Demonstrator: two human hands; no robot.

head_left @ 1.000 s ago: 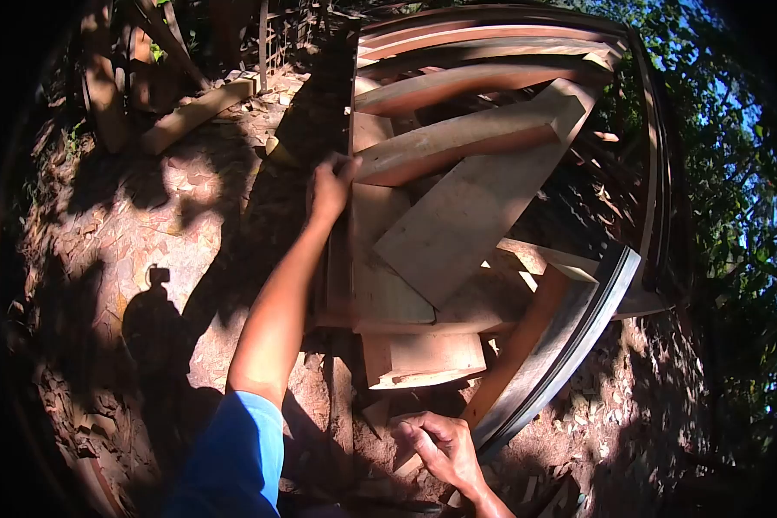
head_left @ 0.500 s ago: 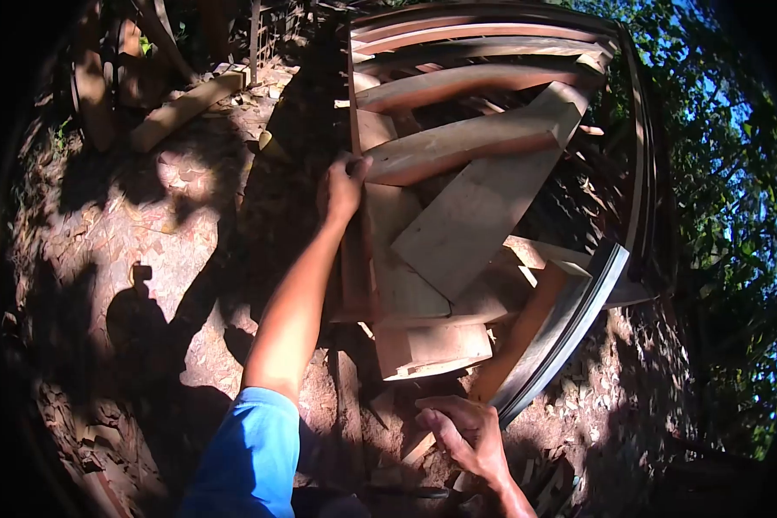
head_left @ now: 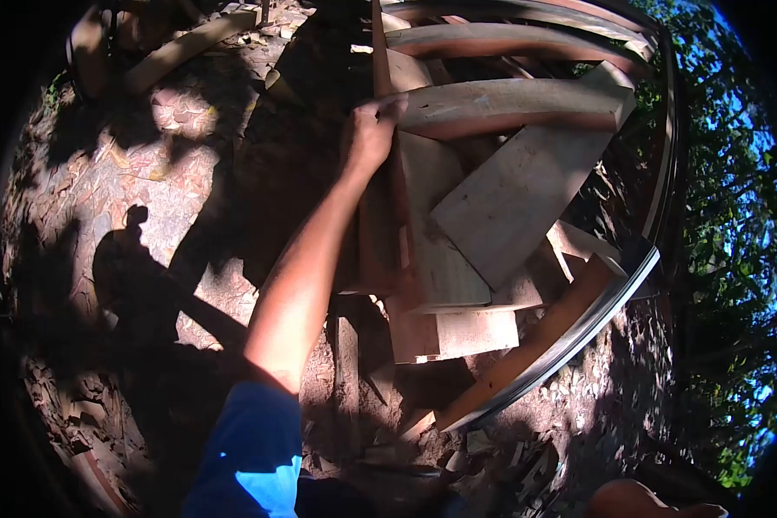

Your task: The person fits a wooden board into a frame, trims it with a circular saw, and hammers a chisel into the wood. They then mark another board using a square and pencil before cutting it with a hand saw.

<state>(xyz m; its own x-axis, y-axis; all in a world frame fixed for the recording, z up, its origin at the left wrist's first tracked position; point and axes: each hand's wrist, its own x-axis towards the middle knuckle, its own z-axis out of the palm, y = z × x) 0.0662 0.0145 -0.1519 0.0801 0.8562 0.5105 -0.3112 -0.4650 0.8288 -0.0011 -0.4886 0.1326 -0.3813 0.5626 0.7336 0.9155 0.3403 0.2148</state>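
My left hand, arm stretched forward, is closed round the left end of a thick curved wooden beam, where it meets the upright side board of a wooden frame. Under the beam a flat board slants down to the left over another plank. At the bottom right edge a skin-coloured part shows, probably my right hand; its fingers cannot be made out. To the right of centre leans a curved wooden piece with a dark and pale band along its outer side.
More curved beams lie across the frame at the back. A sawn wooden block sticks out at its near end. Wood chips cover the ground, a log lies at the far left, and leafy plants stand on the right.
The view has shifted, so the frame sits higher and further right. My right hand has left the lower end of the banded curved piece, moving down and right. My left hand keeps its hold.
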